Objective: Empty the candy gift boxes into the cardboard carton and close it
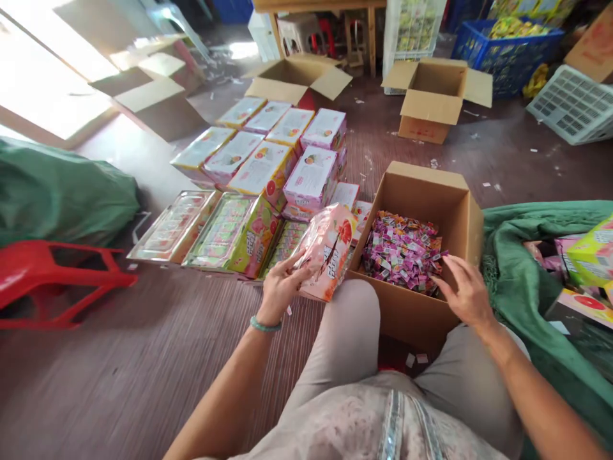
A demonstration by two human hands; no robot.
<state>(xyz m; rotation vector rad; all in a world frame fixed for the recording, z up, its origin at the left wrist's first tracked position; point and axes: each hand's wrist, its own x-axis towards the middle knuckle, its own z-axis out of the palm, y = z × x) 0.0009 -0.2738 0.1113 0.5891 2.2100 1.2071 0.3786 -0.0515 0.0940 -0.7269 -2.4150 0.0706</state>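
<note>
My left hand (282, 286), with a green bangle at the wrist, grips the near left edge of a pink printed box (328, 250), which is tilted above my knee. My right hand (463, 289) is over the right edge of an open cardboard carton (421, 179), its fingers curved near a purple wrapped piece. Whether its fingertips hold that piece is too small to tell. Many small purple and orange wrapped pieces (402, 249) lie inside the carton. Left of the pink box are a green box with a clear top (234, 233) and another clear-topped box (177, 223).
Stacked printed boxes (263, 163) stand ahead on the left. Open cartons (431, 96) and a blue crate (502, 54) are farther back. A red stool (57, 271) lies at the left, and green cloth (517, 281) spreads at the right.
</note>
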